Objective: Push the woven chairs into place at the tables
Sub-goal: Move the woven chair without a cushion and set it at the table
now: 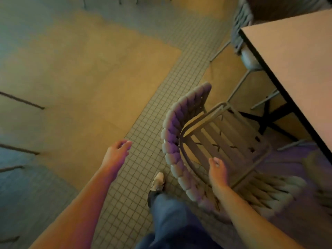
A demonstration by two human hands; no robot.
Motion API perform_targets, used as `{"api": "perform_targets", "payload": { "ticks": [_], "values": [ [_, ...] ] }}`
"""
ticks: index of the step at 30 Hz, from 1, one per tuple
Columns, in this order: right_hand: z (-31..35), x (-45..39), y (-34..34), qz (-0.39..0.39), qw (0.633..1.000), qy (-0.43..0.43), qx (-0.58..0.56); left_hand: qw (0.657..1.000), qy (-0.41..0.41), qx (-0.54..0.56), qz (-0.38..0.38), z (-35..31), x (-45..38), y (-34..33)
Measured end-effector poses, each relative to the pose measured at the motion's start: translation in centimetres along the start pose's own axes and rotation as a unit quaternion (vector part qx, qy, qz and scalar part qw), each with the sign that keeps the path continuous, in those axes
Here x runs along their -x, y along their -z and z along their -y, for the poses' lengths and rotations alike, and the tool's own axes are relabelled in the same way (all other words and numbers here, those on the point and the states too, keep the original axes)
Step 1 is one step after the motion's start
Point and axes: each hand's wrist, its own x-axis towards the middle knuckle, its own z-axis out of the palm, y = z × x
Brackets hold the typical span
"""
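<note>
A woven chair (pixel 179 141) with a curved braided back and a slatted seat stands just in front of me, facing the table (pixel 296 69) at the right. Its seat sits partly short of the table's dark edge. My right hand (pixel 218 172) hovers over the seat's near side, inside the curved back, fingers loosely curled and holding nothing. Out to the left, over the small-tiled floor, my left hand (pixel 116 153) is empty, well apart from the chair back. The picture is blurred.
A second woven chair (pixel 240 33) stands at the table's far left end. My leg and shoe (pixel 158 182) are beside the near chair's back. A strip of small floor tiles (pixel 147 123) runs between tan floor areas. Dark thin legs of other furniture show at the left edge.
</note>
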Motion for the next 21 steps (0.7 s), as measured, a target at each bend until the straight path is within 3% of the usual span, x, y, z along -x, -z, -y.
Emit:
{"api": "perform_targets", "payload": {
  "ticks": [6,10,14,17,21],
  "values": [
    [-0.4,-2.0,2.0,-0.097,0.994,-0.040,-0.037,0.984,-0.028,-0.150,0.093,-5.0,-5.9,-3.6],
    [-1.5,-2.0,5.9,-0.211,0.975,-0.053,-0.052,0.952,-0.081,-0.257,0.147,-9.2,-9.7,-7.5],
    [-5.2,-1.6,8.8,-0.306,0.949,-0.078,0.018,0.935,-0.069,-0.286,0.200,-12.4,-14.5,-12.2],
    [-6.9,-1.3,9.3,-0.341,0.934,-0.106,0.019,0.925,-0.057,-0.302,0.222,-14.3,-17.7,-15.1],
    [-7.1,-0.9,8.3,-0.359,0.923,-0.135,0.043,0.890,-0.124,-0.366,0.241,-16.7,-20.9,-18.5]
  ]
}}
